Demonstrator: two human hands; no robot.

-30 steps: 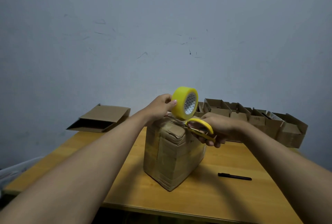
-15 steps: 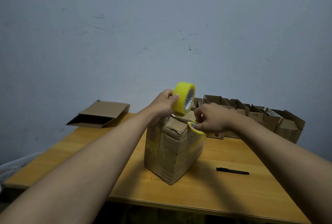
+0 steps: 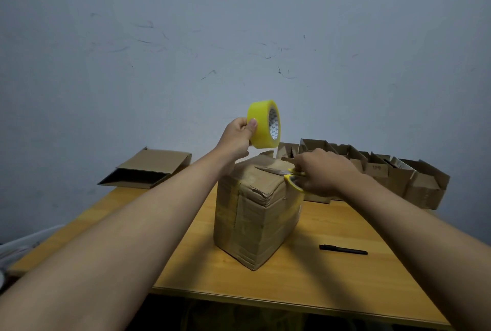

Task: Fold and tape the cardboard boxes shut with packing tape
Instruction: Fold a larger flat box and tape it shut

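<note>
Flattened box: lies at the left middle of the frame, on the far left corner of the table, its open side facing the camera.
Table: light wood, fills the lower middle of the frame, its near edge running across the bottom.
Left hand: raised in the centre of the frame, above the far left edge of the cardboard box, fingers and thumb curled round the tape roll, thumb lying on its outer face.
Tape roll: yellow, held upright on edge, clear of the box, its patterned core facing right.
Cardboard box: stands in the centre of the frame on the table, one corner turned toward the camera, top flaps folded down, sides creased and banded with tape.
Scissors: yellow handles, blades lying flat on the box top and pointing left; whether the blades are parted cannot be told.
Right hand: just right of centre, over the right top edge of the box, fingers curled through and round the scissor handles.
Pen: black, lies flat on the table to the lower right of the box, well apart from it.
Row of open boxes: lined along the far edge of the table at the right middle of the frame, flaps up, against the wall.
</note>
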